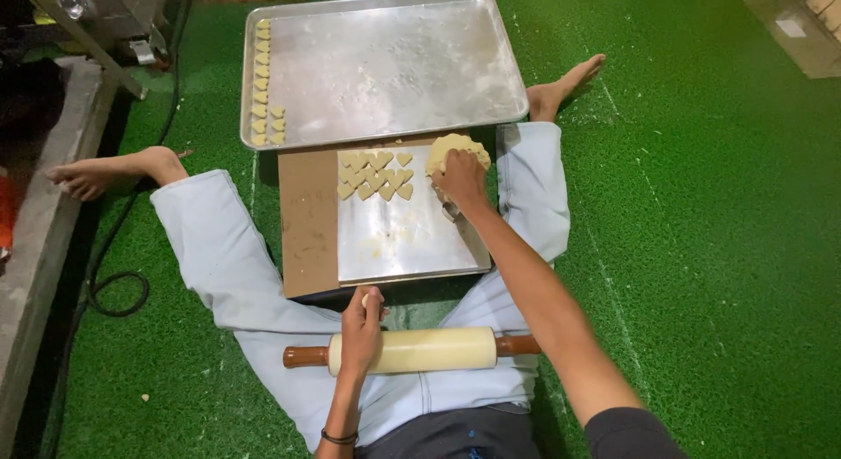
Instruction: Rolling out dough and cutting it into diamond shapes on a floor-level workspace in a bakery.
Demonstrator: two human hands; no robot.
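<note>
Dough lump (pixel 457 149) sits at the far right corner of the metal sheet (pixel 403 236), with the right hand (pixel 460 180) closed over it, beside heart-shaped cutouts (pixel 375 173). Left hand (pixel 361 329), fingers curled, rests on the rolling pin (pixel 412 349) across the lap.

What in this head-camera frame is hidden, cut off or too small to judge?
- Right hand covers the near side of the dough lump; a metal object beneath its grip is too small to identify.
- Left hand hides part of the rolling pin; the small dough-coloured bit at its fingertips is unclear.
- The grey machine is cut off by the top-left edge.
</note>
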